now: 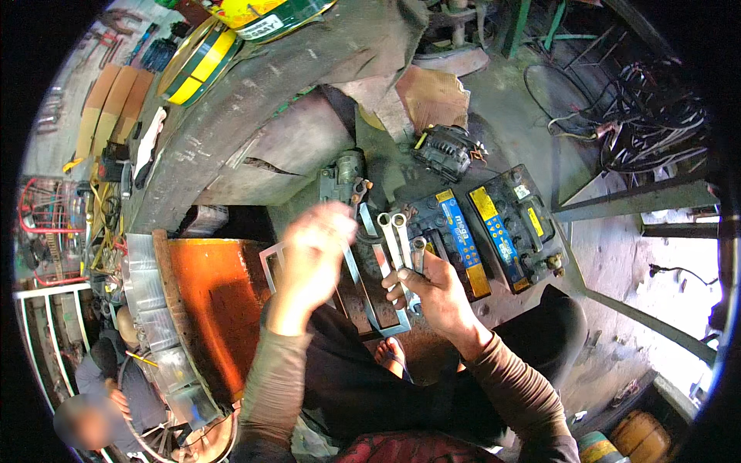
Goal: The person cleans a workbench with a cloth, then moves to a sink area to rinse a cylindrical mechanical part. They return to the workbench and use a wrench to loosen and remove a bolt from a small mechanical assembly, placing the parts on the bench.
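Note:
My right hand (440,289) is closed around several combination wrenches (394,243), their ring ends pointing up and away from me. Left of it, my left hand (316,247) is raised, its fingers smeared by motion. Just beyond those fingers shows a wrench-like metal end (360,188); whether the hand grips it is unclear. Below and between the hands lies a shiny metal frame (394,327). Two dark batteries with blue and yellow labels, a nearer one (461,231) and one farther right (495,231), stand beside my right hand.
Past the batteries lies an alternator (445,150), with a starter-motor-like part (349,166) to its left. An orange metal piece (212,301) stands at the left. Tangled cables (648,116) fill the far right. Another person (123,386) is at the lower left.

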